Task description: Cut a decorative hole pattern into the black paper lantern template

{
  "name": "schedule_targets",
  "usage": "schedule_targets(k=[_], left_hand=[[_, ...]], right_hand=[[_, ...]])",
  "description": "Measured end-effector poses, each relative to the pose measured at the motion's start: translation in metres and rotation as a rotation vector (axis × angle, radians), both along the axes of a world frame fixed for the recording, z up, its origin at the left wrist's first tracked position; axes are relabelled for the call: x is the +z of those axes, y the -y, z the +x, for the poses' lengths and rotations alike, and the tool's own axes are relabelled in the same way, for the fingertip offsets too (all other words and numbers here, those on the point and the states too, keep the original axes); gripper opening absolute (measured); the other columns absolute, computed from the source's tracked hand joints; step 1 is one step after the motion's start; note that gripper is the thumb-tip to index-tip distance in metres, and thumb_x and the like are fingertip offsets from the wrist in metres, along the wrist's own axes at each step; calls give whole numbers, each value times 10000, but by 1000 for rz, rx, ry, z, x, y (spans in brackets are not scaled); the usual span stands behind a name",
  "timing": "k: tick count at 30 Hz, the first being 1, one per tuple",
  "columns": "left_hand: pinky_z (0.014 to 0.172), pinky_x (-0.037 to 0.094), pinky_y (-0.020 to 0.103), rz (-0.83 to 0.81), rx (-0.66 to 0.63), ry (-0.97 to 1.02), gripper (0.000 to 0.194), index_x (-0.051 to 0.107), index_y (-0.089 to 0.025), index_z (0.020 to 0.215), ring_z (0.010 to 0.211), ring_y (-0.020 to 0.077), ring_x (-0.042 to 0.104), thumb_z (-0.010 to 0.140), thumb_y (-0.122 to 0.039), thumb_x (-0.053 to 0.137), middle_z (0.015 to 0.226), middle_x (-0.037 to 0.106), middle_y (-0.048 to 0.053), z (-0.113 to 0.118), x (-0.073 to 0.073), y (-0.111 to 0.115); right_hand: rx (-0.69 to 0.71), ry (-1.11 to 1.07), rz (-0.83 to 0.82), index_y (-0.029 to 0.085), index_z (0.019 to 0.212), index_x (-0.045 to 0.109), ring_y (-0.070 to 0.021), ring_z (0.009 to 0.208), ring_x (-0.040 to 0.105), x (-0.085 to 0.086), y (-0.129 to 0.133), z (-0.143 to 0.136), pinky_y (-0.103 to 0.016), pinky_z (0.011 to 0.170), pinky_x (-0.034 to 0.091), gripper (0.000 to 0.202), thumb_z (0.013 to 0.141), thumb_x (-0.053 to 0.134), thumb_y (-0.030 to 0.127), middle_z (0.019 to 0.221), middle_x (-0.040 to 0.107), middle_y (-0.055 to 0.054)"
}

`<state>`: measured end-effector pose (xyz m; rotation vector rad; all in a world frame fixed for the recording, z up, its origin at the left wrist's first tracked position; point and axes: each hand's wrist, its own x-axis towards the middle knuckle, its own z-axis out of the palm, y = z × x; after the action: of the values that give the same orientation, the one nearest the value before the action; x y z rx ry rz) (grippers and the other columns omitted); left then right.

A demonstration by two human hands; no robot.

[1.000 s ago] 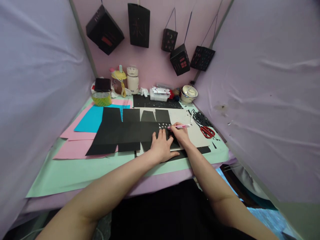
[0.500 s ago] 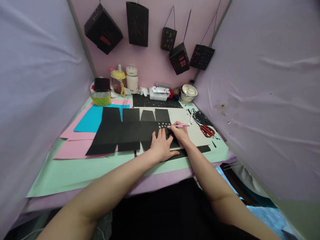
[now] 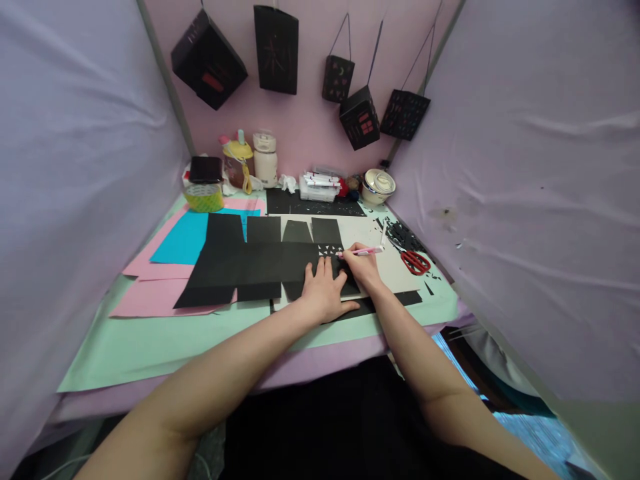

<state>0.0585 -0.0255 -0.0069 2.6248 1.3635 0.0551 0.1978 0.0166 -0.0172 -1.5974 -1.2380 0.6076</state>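
A black paper sheet [image 3: 260, 263] with cut flaps along its long sides lies flat on a white board [image 3: 400, 267]. Small triangular cut-outs [image 3: 327, 251] show pale near the sheet's right end. My left hand [image 3: 324, 293] rests on the sheet with fingers spread, just below these cut-outs. In my right hand [image 3: 361, 267] is a slim pink craft knife [image 3: 367, 251], held like a pen, its tip down at the right side of the cut-outs. The blade itself is too small to make out.
Red-handled scissors [image 3: 415, 263] and black paper scraps [image 3: 404, 237] lie at the right. Pink sheets [image 3: 150, 298] and a blue sheet [image 3: 177, 241] are at the left. Jars, a pen box [image 3: 319, 188] and bowls [image 3: 379, 186] line the back. Black paper lanterns [image 3: 276, 50] hang above.
The view has shifted very slightly. The back end of the craft knife has moved a little to the right; both hands stay in nearly the same place.
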Motion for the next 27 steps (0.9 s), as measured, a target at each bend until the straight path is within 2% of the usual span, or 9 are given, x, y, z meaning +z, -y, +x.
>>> schedule_targets(k=[14,27], left_hand=[[1117,103,608,6,-10,20,903,402,-201,1442,1451,403,115,759,-789,448,1575,212,204,-1,-2,-1],[1117,100,615,-5,-17,6,913,382,-197,1460,1454,403,105,767,-790,429,1579,202,206,-1,0,0]], right_hand=[[20,-34,50,199,580,529,-125,616,493,-1,2,2,-244,596,374,125,663,545,291,583,552,39],[36,8,23,190,582,556,-130,632,515,3,4,-1,-243,601,385,132,667,558,290,597,581,26]])
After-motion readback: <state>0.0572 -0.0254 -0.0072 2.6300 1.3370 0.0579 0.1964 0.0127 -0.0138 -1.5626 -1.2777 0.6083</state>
